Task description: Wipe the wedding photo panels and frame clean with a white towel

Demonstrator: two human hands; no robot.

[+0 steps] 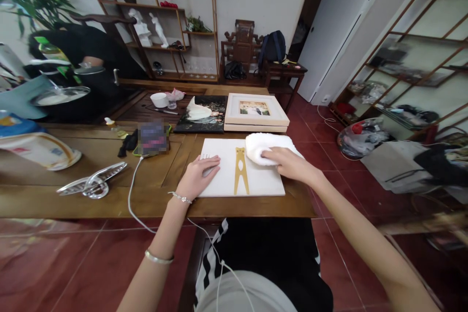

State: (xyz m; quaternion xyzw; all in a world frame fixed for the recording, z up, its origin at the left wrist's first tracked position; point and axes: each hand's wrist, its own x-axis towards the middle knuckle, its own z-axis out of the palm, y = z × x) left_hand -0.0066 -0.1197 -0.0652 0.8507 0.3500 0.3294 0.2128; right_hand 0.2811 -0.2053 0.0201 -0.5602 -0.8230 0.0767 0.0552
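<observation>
A white rectangular board (223, 183) lies flat near the table's front edge. Down its middle runs a long yellow shape (240, 170) like a bear with two legs; whether it is printed or a separate piece I cannot tell. My left hand (200, 174) rests on the board's left side, fingers stretched out, holding nothing. At the board's upper right, my right hand (288, 161) grips a folded white towel (261, 144). The towel covers that corner of the board. My right fingertips are pressed into its folds.
Behind the board lie white picture frames (256, 124), stacked, and a dark picture (201, 114). To the left are a phone (151, 137) with a white cable, a silver metal object (91, 181) and a large bottle (36, 148). Another person (98, 46) bends over beyond the pots.
</observation>
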